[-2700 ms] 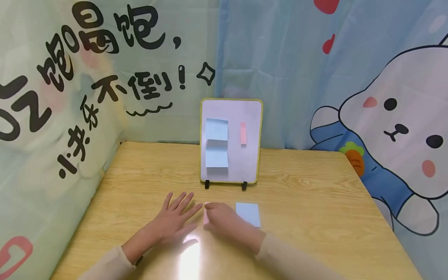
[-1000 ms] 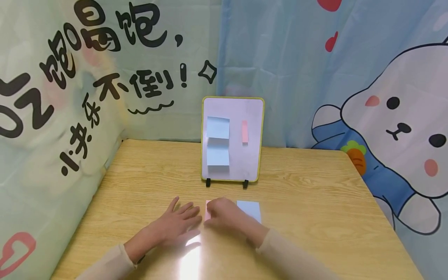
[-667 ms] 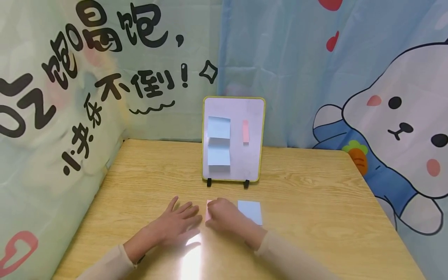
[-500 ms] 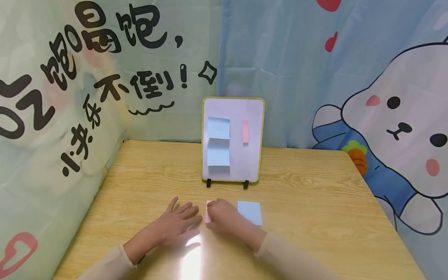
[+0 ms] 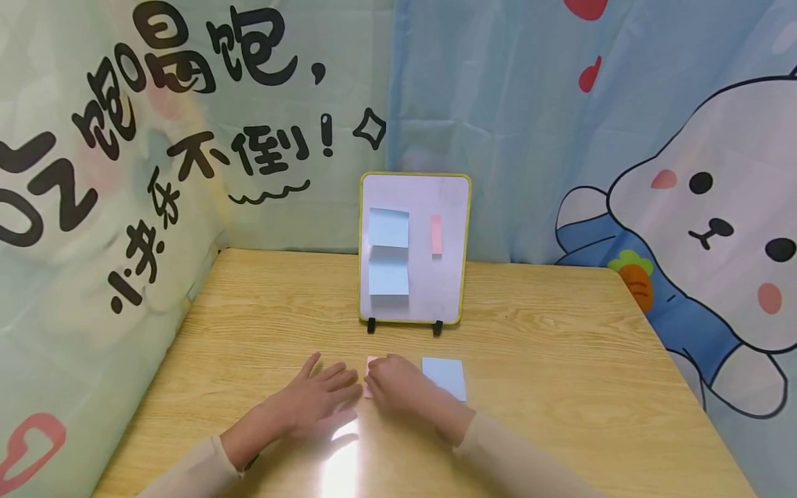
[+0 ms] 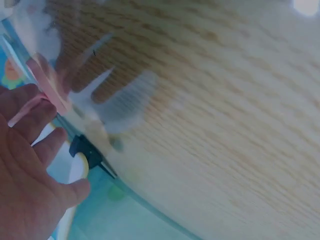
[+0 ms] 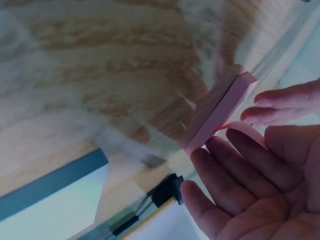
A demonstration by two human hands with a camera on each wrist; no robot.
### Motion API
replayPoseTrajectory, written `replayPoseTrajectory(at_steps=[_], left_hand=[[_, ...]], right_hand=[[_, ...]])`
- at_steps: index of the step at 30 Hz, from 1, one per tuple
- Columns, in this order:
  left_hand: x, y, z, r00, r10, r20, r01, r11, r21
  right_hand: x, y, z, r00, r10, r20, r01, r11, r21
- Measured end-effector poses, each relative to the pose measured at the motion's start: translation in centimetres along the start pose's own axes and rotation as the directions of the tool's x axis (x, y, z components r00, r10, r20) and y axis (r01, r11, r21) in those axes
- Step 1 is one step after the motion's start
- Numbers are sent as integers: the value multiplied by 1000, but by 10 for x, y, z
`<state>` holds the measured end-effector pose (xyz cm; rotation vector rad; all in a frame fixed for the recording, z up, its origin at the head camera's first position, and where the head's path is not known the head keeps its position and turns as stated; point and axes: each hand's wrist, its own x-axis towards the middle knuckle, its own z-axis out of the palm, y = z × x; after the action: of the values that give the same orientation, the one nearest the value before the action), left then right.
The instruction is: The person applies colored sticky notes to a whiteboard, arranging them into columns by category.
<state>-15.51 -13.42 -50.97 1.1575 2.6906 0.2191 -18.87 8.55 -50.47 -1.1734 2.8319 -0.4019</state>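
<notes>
A narrow pink sticky note pad (image 7: 222, 112) lies on the table, mostly covered by my right hand in the head view. Its top strip curls up off the pad in the right wrist view, and my right hand (image 5: 403, 389) pinches that strip with thumb and forefinger. My left hand (image 5: 310, 400) is at the pad's left side with its fingers extended, fingertips right at the pad's edge. To the right of my right hand is a square light-blue sticky note pad (image 5: 445, 379), partly overlapped by the wrist.
Behind the hands a small whiteboard (image 5: 429, 297) with a yellow frame stands on black feet (image 5: 438, 328). On it are two blue sticky notes (image 5: 389, 227), one above the other, and a pink strip (image 5: 436, 235). Printed curtains (image 5: 486, 138) border the wooden table (image 5: 560, 387).
My left hand has drawn its spread fingers closer together and edged right towards the pink pad. My right hand has stayed at the pad, its fingers shifting slightly.
</notes>
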Motion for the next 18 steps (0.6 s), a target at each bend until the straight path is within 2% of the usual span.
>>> replayPoseTrajectory(at_steps=[7, 14, 18], left_hand=[[5, 5, 1, 997, 53, 52, -54, 998, 14], [9, 7, 0, 996, 75, 50, -76, 997, 19], [10, 7, 2, 995, 75, 72, -77, 997, 30]], right_hand=[[-1, 5, -2, 996, 41, -74, -32, 993, 116], [-1, 8, -3, 982, 128, -141, -110, 985, 130], [-1, 8, -5, 979, 133, -155, -114, 985, 129]])
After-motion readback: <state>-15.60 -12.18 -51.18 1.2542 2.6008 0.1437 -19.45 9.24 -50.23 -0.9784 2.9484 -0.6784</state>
